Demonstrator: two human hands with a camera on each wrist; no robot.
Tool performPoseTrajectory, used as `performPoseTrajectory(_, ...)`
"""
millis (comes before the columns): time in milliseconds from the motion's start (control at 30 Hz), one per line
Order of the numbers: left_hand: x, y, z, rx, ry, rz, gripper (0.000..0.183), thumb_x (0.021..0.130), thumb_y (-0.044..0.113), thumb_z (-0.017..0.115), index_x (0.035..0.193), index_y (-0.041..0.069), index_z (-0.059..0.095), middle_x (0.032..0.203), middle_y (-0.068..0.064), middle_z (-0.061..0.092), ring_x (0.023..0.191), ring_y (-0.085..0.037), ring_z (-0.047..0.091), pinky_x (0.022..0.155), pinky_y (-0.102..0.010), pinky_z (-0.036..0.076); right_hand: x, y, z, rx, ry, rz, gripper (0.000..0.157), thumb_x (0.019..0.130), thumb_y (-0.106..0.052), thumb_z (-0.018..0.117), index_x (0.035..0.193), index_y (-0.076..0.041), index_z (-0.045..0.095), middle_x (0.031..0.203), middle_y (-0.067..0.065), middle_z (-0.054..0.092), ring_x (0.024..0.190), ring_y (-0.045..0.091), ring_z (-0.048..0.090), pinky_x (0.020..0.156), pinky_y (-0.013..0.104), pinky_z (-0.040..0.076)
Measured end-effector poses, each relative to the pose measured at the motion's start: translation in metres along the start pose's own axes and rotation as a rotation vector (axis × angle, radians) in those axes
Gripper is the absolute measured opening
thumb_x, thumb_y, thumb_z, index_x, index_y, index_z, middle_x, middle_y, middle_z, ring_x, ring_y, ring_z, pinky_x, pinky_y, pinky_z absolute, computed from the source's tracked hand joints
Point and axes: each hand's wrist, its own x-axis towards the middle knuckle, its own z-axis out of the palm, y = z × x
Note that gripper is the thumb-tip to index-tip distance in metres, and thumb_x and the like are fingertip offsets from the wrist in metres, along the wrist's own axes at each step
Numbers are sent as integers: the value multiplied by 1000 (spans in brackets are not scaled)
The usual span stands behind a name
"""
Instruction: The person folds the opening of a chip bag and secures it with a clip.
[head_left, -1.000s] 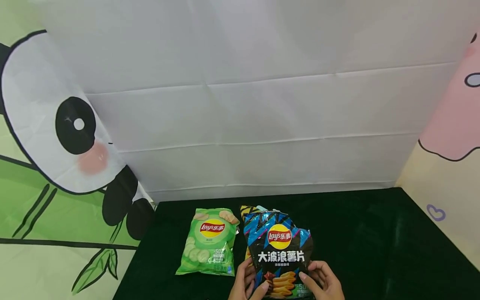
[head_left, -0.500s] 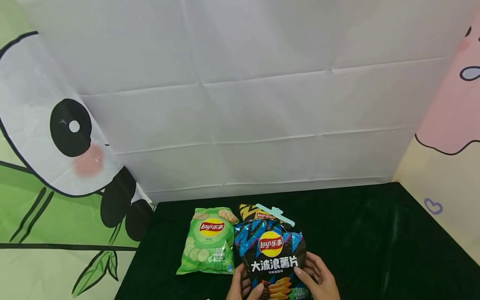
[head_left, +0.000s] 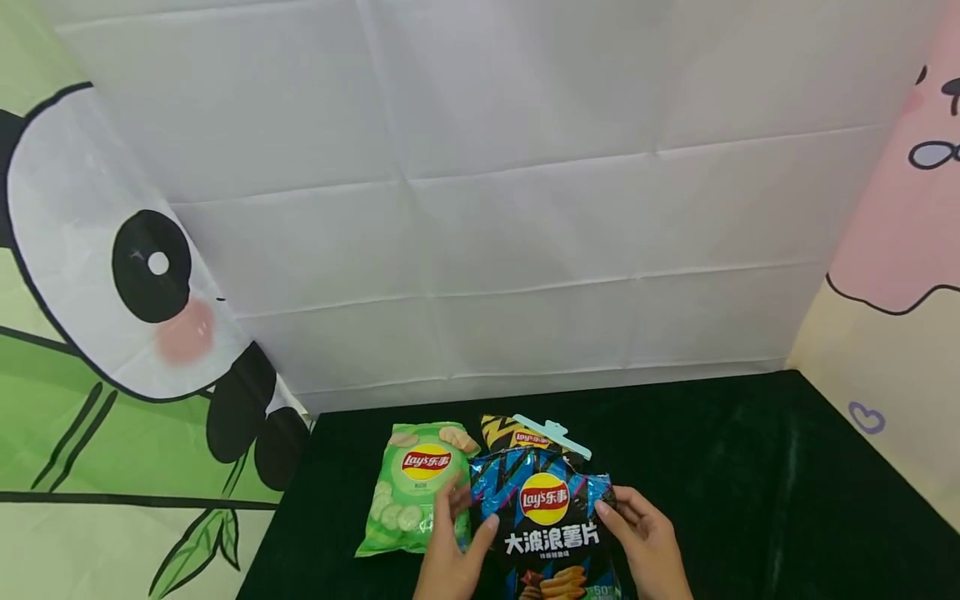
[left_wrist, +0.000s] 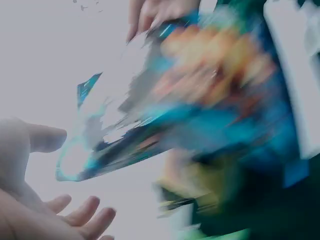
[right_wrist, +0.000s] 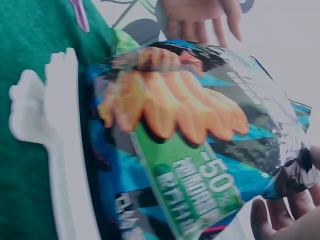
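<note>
A black and blue Lay's chip bag [head_left: 545, 533] stands tilted up in front of me, its top edge uneven. My right hand [head_left: 647, 542] grips the bag's right edge, thumb on the front and fingers behind. On the other side, my left hand [head_left: 452, 546] is spread around the upper left edge; in the left wrist view its thumb and fingers [left_wrist: 85, 212] lie apart, with a bag corner near them. Behind the bag, a yellow and black Lay's bag [head_left: 501, 432] carries a light blue bag clip [head_left: 552, 432] across its top.
A green Lay's bag [head_left: 401, 492] lies left of the held bag, partly behind my left hand. In the right wrist view, long white plastic pieces [right_wrist: 62, 115] and a small purple piece [right_wrist: 80, 15] lie on the dark green cloth [head_left: 720, 500]. A white backdrop [head_left: 487, 250] rises behind.
The black bag has shifted left and lower, uncovering the yellow bag's clip. My left hand has let go of the lower left edge and moved up, its fingers spreading. The right hand keeps its grip.
</note>
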Motion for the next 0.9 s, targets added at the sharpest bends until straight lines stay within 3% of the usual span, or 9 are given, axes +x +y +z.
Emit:
performPoseTrajectory(133, 23, 37, -12, 141, 50, 287, 54, 97, 36, 66, 144, 20, 45, 147, -9, 51, 135, -34, 48, 112, -64, 38, 3, -7, -3, 29, 17, -14, 34, 96, -27, 69, 121, -4, 64, 114, 8, 73, 97, 16, 67, 86, 28, 55)
performPoseTrajectory(200, 35, 50, -12, 237, 6, 421, 42, 98, 33, 66, 137, 21, 55, 139, -5, 59, 129, -30, 54, 109, -61, 43, 3, -9, -4, 39, 20, -8, 32, 97, -26, 68, 121, -5, 63, 115, 8, 74, 98, 16, 68, 88, 29, 54)
performPoseTrajectory(267, 46, 60, -9, 317, -75, 500, 34, 99, 32, 64, 131, 21, 62, 131, -3, 67, 122, -28, 61, 105, -57, 48, 2, -10, -5, 39, 20, -1, 32, 97, -25, 67, 121, -4, 63, 116, 8, 74, 99, 17, 68, 89, 30, 54)
performPoseTrajectory(367, 57, 67, -1, 393, -186, 522, 29, 100, 34, 62, 125, 22, 68, 124, 0, 72, 116, -24, 67, 101, -52, 53, 1, -10, -6, 47, 19, 12, 30, 97, -23, 67, 120, -4, 63, 115, 9, 75, 99, 18, 69, 87, 31, 55)
performPoseTrajectory(467, 62, 69, 5, 425, -234, 507, 26, 100, 34, 63, 122, 24, 71, 121, 1, 75, 111, -22, 69, 96, -48, 56, 1, -8, -7, 53, 21, 27, 29, 97, -22, 67, 119, -3, 63, 112, 9, 75, 97, 19, 70, 84, 31, 57)
performPoseTrajectory(633, 65, 68, 7, 465, -222, 506, 24, 98, 34, 65, 118, 25, 73, 116, 1, 76, 100, -19, 69, 83, -36, 56, 2, -2, -9, 48, 31, 36, 30, 97, -20, 68, 119, -2, 62, 111, 9, 76, 94, 18, 71, 80, 30, 58)
performPoseTrajectory(900, 66, 66, 3, 445, -178, 552, 19, 97, 31, 67, 112, 25, 77, 113, 4, 77, 106, -20, 71, 90, -44, 56, 3, -1, -5, 56, 16, 12, 27, 96, -18, 68, 117, -2, 64, 109, 11, 76, 92, 20, 72, 78, 32, 59)
